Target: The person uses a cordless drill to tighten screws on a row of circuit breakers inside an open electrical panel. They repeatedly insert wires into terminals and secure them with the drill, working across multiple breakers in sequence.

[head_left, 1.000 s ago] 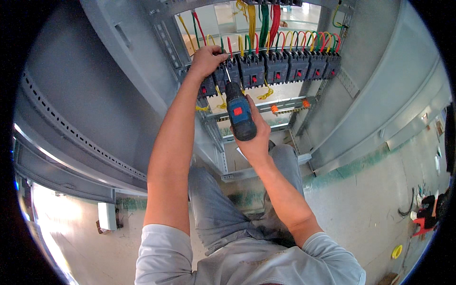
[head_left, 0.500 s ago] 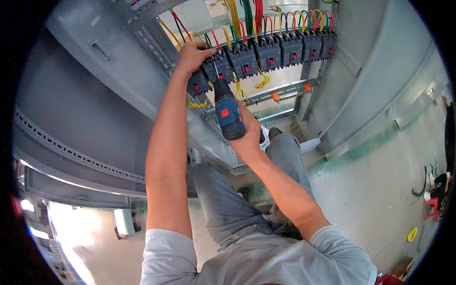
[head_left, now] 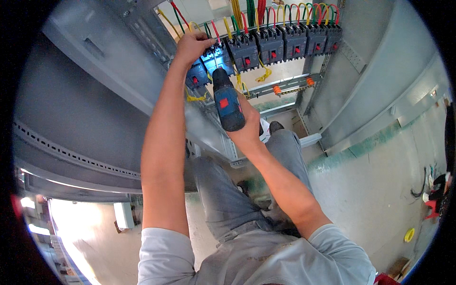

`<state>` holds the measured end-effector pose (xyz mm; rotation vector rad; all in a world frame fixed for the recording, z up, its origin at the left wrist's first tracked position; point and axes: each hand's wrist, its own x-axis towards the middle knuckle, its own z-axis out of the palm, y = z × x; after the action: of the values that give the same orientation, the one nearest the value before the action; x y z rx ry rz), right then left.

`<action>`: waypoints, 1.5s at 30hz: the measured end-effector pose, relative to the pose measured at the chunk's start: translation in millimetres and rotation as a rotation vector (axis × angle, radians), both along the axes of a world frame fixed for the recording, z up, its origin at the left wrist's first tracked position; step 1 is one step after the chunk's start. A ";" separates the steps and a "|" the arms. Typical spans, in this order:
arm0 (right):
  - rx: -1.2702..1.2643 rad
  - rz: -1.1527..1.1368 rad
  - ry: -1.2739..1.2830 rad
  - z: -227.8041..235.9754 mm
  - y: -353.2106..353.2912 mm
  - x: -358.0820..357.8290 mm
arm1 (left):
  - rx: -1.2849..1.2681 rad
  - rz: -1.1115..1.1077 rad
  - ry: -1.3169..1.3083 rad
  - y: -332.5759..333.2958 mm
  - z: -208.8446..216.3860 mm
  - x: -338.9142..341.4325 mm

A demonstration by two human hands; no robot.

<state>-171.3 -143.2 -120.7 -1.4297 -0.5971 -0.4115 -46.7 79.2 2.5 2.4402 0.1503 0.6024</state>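
A blue and black cordless drill [head_left: 228, 102] is gripped in my right hand [head_left: 249, 126], its long bit pointing up at the top terminals of a dark circuit breaker [head_left: 217, 61]. The drill's lamp casts bluish light over that breaker. At the breaker's upper edge, my left hand [head_left: 192, 47] has its fingers closed close to the bit's tip and the wire ends. What they pinch is hidden. A red wire [head_left: 215, 29] runs into this breaker from above. Another breaker [head_left: 196, 76] sits to its left, partly behind my left wrist.
More breakers [head_left: 270, 45] with red toggles continue to the right, with looped coloured wires above. Yellow wires [head_left: 263, 73] dangle below them. A rail with orange insulators [head_left: 277, 90] crosses underneath. Grey cabinet panels [head_left: 95, 90] flank both sides. A yellow ring [head_left: 409, 234] lies on the floor.
The drill's lamp has come on and lights the breaker. Both hands, with the drill, appear slightly higher in the picture; the bit stays at the same breaker.
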 end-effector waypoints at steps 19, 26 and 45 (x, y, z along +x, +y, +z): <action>0.064 -0.019 0.024 -9.4 -3.9 7.1 | -0.097 0.132 -0.071 -25.4 19.8 -13.6; 0.059 0.016 -0.087 -1.2 -34.1 -9.8 | -0.126 0.332 -0.223 12.2 2.7 -16.3; -0.048 0.025 -0.035 7.4 8.1 -8.2 | -0.078 0.155 -0.169 6.4 -6.4 -15.1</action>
<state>-179.5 -135.1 -113.4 -1.4614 -0.6567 -0.4054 -61.8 85.6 -3.8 2.3040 0.2896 0.8522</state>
